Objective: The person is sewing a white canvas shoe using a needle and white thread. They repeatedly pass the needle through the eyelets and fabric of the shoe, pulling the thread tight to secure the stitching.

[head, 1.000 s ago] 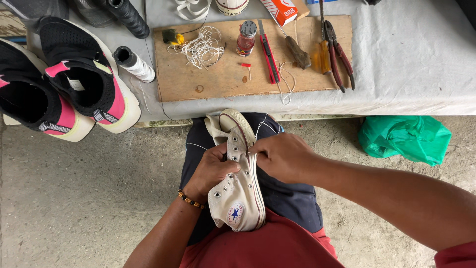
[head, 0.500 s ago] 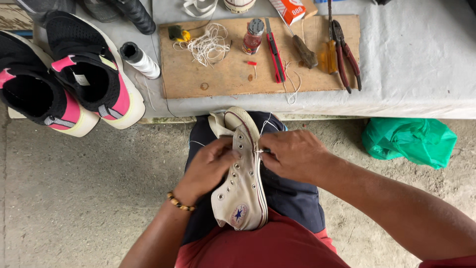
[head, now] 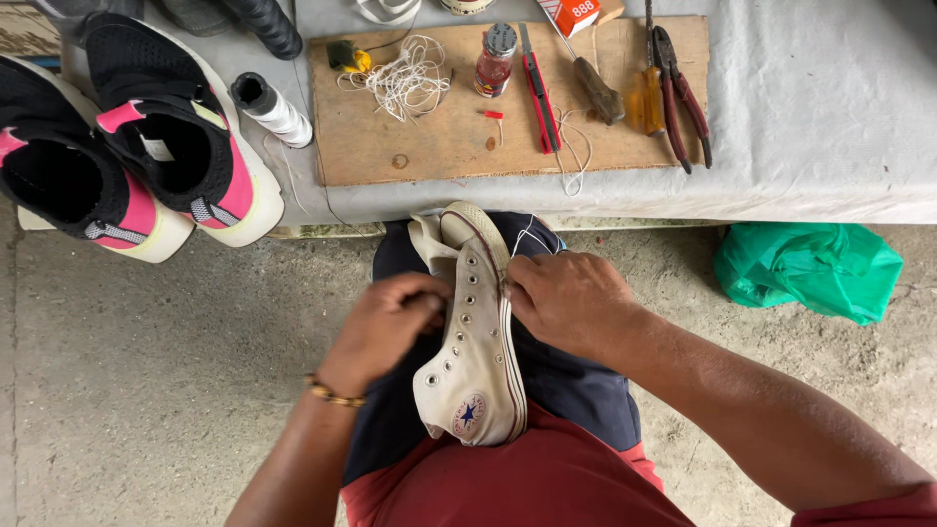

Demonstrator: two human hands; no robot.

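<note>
A worn white high-top canvas shoe (head: 475,356) lies on its side across my lap, sole edge to the right, toe towards the table. My left hand (head: 386,327) grips its eyelet side, fingers curled into the opening. My right hand (head: 566,301) presses on the sole edge near the toe, fingers pinched at the rim; a thin white thread runs up from there. A beaded bracelet sits on my left wrist.
On the grey-covered table a wooden board (head: 459,117) carries tangled white string (head: 400,78), a small bottle (head: 495,57), a red knife (head: 537,88), an awl (head: 590,83) and pliers (head: 678,93). Black-and-pink sneakers (head: 146,146) and a thread spool (head: 273,109) lie at left. Green bag (head: 805,268) on the floor.
My left hand has slid lower along the eyelet side and closed tighter. The right hand stays at the sole edge. The view has shifted slightly.
</note>
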